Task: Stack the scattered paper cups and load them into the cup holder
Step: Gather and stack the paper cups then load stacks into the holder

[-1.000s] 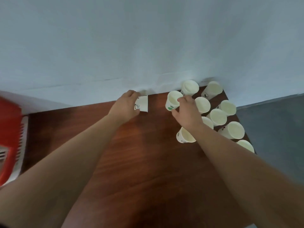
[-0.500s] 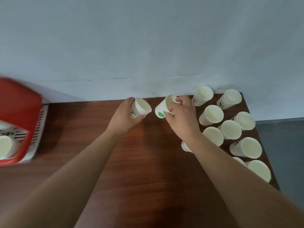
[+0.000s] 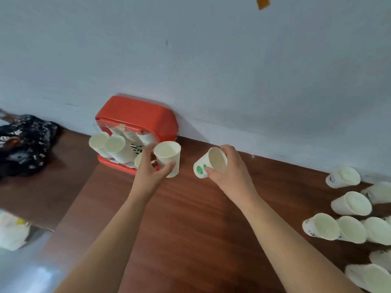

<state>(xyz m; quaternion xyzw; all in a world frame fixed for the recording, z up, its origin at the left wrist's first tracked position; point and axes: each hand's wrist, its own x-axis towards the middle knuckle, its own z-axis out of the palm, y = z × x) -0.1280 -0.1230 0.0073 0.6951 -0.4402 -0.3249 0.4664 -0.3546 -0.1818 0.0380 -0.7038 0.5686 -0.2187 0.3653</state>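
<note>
Now | left hand (image 3: 151,173) fingers (image 3: 170,166) grip white cup (image 3: 168,155); right hand (image 3: 231,176) fingers (image 3: 211,171) grip green-dotted cup (image 3: 202,164)

Soft even daylight, faint shadows, motion blur at edges (right cups (image 3: 351,204) smeared), wide-angle bending.

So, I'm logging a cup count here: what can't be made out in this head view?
1. Loose cups, head view, right: blurred, and the frame edge cuts several off; no full count.
2. Cup holder: the left hand and its held cup cover its lower right; stack depths inside are unreadable.
3. Green-print cup: the right hand covers part of its wall.
4. Orange scrap, top edge: cropped, unidentifiable.
</note>
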